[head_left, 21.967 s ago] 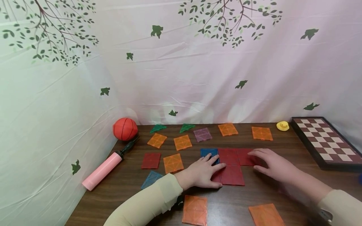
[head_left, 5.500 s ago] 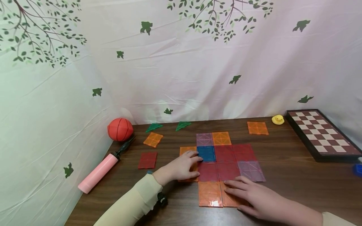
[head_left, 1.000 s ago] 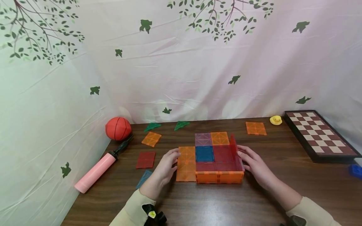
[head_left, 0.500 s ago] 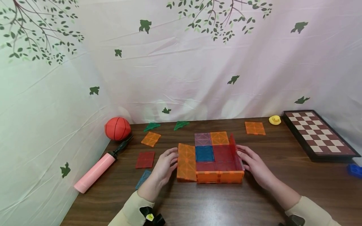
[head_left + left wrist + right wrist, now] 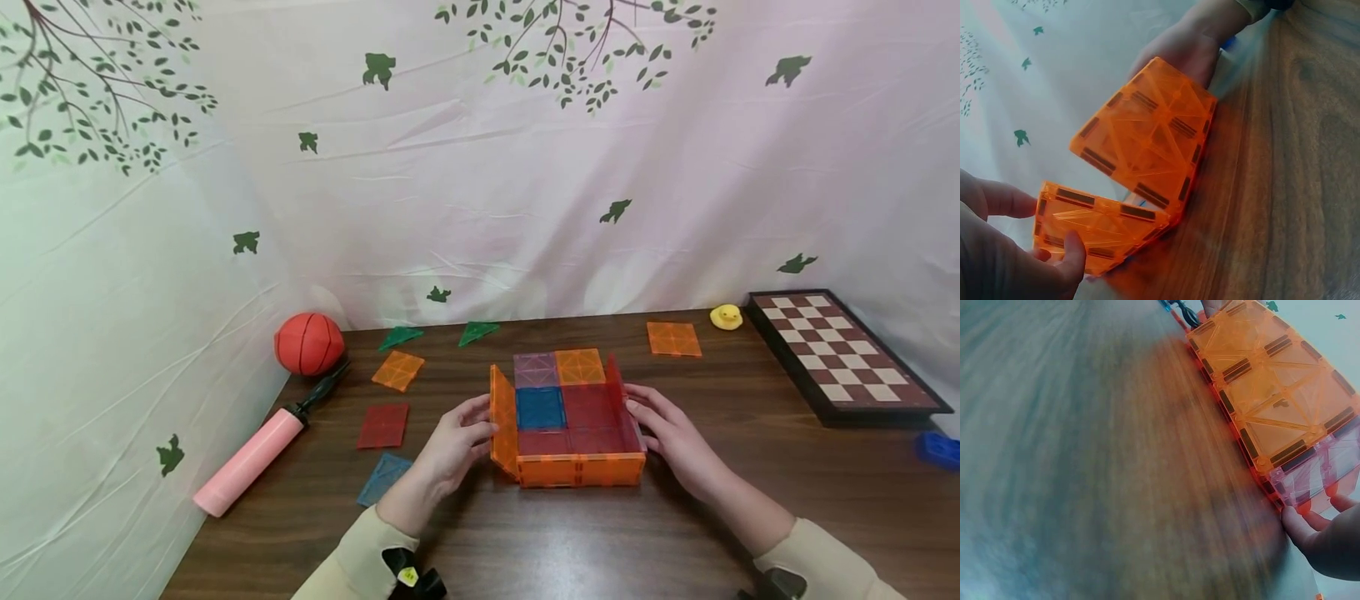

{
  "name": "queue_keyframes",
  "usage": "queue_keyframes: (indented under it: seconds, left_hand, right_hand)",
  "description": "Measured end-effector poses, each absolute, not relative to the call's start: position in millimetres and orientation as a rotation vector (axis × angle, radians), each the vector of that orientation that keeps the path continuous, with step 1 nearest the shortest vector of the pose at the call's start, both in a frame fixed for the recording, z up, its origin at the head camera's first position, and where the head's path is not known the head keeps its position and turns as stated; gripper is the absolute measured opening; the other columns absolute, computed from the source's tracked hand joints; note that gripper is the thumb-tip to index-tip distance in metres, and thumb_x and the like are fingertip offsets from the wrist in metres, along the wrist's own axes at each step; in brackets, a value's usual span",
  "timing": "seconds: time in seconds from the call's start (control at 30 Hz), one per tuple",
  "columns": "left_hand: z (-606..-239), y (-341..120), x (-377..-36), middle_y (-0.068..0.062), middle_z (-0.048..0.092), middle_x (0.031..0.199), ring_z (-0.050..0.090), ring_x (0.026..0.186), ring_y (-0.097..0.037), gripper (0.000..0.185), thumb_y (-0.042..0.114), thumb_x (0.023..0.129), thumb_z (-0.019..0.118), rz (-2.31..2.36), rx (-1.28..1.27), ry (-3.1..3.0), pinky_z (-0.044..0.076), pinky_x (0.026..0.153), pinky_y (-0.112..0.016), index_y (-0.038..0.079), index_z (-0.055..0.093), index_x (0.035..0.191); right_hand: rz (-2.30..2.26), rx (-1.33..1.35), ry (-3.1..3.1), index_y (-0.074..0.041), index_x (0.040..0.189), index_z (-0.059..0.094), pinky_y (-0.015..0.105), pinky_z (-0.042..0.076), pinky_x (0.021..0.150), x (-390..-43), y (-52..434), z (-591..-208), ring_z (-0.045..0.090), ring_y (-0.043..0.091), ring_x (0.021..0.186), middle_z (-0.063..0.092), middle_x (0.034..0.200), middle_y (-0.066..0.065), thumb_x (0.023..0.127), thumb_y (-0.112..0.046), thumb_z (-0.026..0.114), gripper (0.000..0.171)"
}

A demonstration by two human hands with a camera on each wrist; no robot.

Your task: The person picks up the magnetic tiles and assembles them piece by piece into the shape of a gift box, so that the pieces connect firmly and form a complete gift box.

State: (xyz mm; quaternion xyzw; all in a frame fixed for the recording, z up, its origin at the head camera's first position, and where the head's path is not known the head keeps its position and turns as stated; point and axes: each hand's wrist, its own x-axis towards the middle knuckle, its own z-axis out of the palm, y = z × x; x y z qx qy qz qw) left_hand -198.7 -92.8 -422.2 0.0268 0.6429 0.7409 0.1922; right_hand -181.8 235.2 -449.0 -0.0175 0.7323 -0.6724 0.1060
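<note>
A low box shape of see-through magnetic tiles stands mid-table. Its floor has a blue tile [image 5: 541, 408] and several red tiles [image 5: 587, 405]. The front wall is two upright orange tiles [image 5: 580, 472]. My left hand [image 5: 452, 448] touches the outer face of the left orange tile panel [image 5: 504, 421], which leans up off the table; the left wrist view shows thumb and finger at its end. My right hand [image 5: 678, 433] rests its fingertips against the outside of the upright right wall [image 5: 617, 392]. In the right wrist view they touch a purple tile [image 5: 1322, 465]. Behind, a purple tile [image 5: 536, 368] and an orange tile [image 5: 579, 366] lie flat.
Loose tiles lie left: orange [image 5: 398, 371], red [image 5: 382, 426], blue [image 5: 385, 478]. Two green triangles [image 5: 401, 337] and an orange tile [image 5: 673, 339] lie at the back. A red ball [image 5: 308, 344], pink pump [image 5: 252, 460], yellow duck [image 5: 726, 317] and checkered board [image 5: 846, 354] stand around.
Earlier the tiles lay flat; the front and right walls were raised since. Over the last second my left hand has moved right, lifting the left orange panel from flat to steeply tilted.
</note>
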Motion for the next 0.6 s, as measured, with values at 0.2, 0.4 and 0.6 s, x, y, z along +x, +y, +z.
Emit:
queue_keyframes:
  seconds: [0.2, 0.4, 0.6]
  left_hand:
    - [-425, -84, -195, -0.025, 0.049, 0.144, 0.057, 0.123, -0.033, 0.058, 0.01, 0.102, 0.06, 2.033, 0.045, 1.791, 0.049, 0.101, -0.051, -0.003, 0.037, 0.153]
    - [-427, -76, -192, -0.026, 0.049, 0.142, 0.052, 0.128, -0.036, 0.056, 0.016, 0.103, 0.061, 2.024, 0.025, 1.778, 0.05, 0.1, -0.049, -0.005, 0.039, 0.151]
    - [-428, -75, -186, -0.023, 0.051, 0.142, 0.05, 0.128, -0.037, 0.058, 0.026, 0.104, 0.06, 2.002, -0.033, 1.764, 0.048, 0.1, -0.054, -0.001, 0.04, 0.152]
  right_hand:
    - [-1.98, -0.048, 2.156, -0.003, 0.159, 0.024, 0.028, 0.053, 0.092, -181, 235, -448, 0.049, 0.034, 0.129, 0.03, 0.16, 0.025, 0.108, -0.045, 0.046, 0.07]
    - [-1.955, -0.068, 2.174, -0.001, 0.16, 0.022, 0.027, 0.052, 0.092, -181, 234, -447, 0.045, 0.037, 0.133, 0.027, 0.161, 0.026, 0.109, -0.045, 0.044, 0.07]
    - [-1.937, -0.059, 2.196, -0.002, 0.16, 0.023, 0.023, 0.05, 0.092, -181, 234, -448, 0.042, 0.038, 0.136, 0.027, 0.161, 0.025, 0.109, -0.046, 0.044, 0.07]
